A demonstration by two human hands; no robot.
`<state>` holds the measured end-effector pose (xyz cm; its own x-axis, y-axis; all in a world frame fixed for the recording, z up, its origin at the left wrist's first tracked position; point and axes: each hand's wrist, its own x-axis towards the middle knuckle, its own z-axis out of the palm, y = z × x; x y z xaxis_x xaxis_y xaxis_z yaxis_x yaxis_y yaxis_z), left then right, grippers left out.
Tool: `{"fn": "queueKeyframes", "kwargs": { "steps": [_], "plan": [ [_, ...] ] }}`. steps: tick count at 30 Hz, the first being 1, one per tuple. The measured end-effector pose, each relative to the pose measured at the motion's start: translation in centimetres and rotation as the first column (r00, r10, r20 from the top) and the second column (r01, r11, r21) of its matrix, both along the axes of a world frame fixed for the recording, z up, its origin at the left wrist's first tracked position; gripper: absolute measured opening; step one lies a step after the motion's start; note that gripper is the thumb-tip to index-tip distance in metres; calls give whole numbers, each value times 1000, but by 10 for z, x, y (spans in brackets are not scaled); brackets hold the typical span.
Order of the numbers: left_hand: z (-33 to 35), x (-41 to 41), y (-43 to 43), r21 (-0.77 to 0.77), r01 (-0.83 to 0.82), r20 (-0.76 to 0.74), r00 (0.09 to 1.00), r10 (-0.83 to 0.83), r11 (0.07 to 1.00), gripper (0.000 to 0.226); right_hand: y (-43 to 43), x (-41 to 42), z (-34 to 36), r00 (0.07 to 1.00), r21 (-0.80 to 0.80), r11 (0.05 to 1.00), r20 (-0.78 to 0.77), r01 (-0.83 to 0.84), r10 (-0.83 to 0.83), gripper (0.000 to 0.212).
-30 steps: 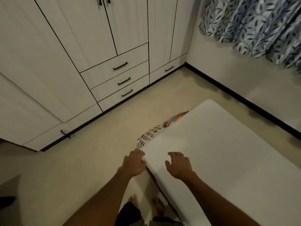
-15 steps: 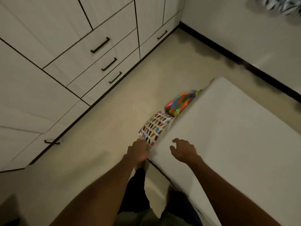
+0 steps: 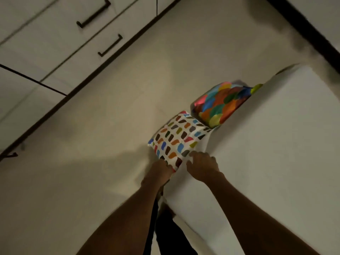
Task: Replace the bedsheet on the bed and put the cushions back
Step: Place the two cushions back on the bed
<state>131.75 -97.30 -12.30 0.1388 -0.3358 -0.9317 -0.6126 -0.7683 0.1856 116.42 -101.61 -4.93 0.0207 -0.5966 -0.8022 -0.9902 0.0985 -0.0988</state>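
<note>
bedroom: bed (image 3: 276, 162), wardrobe drawers (image 3: 55, 39)

The bedsheet (image 3: 266, 153) is plain white, with no pattern. On the floor (image 3: 110, 126), a flat cream beige, the dabbed cushion (image 3: 179, 138) at the bed's edge has a white ground with rows of short dabs in brown, blue, orange, red and green. The scalloped cushion (image 3: 220, 103) beside it is covered in overlapping rounds of red, orange, blue, teal, green and yellow. The drawers (image 3: 55, 34) are off-white with dark handles (image 3: 93, 13); the skirting (image 3: 303, 28) is black.
</note>
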Motion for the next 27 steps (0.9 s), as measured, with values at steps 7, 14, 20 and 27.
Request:
{"fn": "queueKeyframes", "kwargs": {
  "steps": [7, 14, 20, 27],
  "plan": [
    [-177, -29, 10, 198, -552, -30, 823, 568, 810, 67, 4, -3, -119, 982, -23, 989, -125, -147, 143, 39],
    [-178, -27, -15, 399, -801, -76, 457, 886, 447, 88, 13, 6, -134, 966, -15, 983, -187, -183, 177, 52],
    [-190, -21, -29, 361, -836, -164, 378, 911, 412, 86, 9, 8, -123, 959, 34, 973, -169, -228, 230, 40],
    [-170, 8, -74, 275, -891, -371, 248, 895, 361, 53, 14, 10, -134, 925, 140, 946, -209, -291, 316, 47]
  ]
}}
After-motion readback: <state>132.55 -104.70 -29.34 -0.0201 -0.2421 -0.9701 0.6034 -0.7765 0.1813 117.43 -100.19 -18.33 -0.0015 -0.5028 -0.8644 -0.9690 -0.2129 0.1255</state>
